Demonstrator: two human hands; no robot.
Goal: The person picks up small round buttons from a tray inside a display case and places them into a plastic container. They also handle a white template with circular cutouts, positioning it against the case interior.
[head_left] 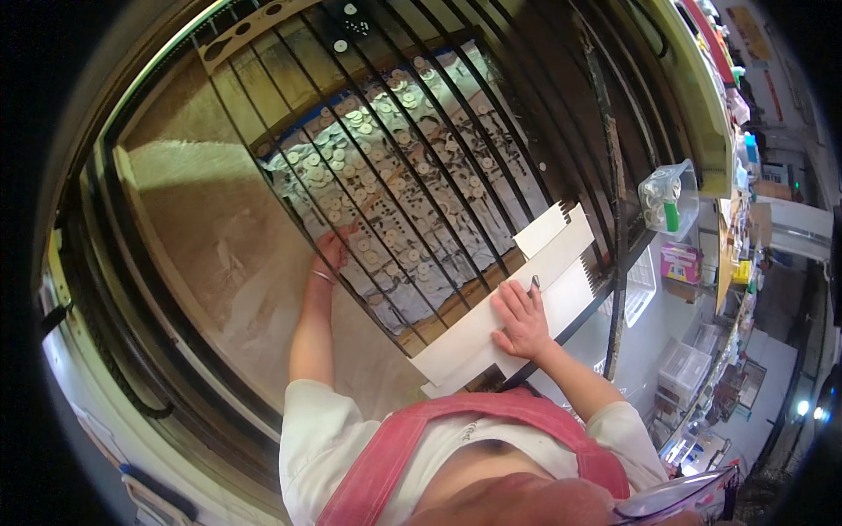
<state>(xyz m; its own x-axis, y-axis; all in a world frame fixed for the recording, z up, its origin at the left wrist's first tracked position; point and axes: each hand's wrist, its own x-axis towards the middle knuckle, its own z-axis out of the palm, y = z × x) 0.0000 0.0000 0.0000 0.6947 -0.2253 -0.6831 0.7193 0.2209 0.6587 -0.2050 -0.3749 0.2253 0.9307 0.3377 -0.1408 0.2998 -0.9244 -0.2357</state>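
Note:
My left hand (332, 252) reaches in among the dark metal bars (387, 180), at the left edge of a pale cloth (408, 302) beneath them. Its fingers are bent at the cloth; whatever they pinch is too small to make out. Many small pale round discs (369, 258) and little dark bits are scattered over that cloth. Flat on pale boards (474, 337), lying across the near ends of the bars, rests my right hand (521, 326), fingers stretched out. A small dark shiny piece (535, 282) shows at its fingertips; I cannot tell what it is.
A tan strip with oval holes (254, 32) lies across the bars at the far left. Clear plastic container (668, 197) hangs at the right edge of the frame. Beyond it are a pink box (681, 263) and clear bins (684, 370). A brown panel (197, 219) slopes at left.

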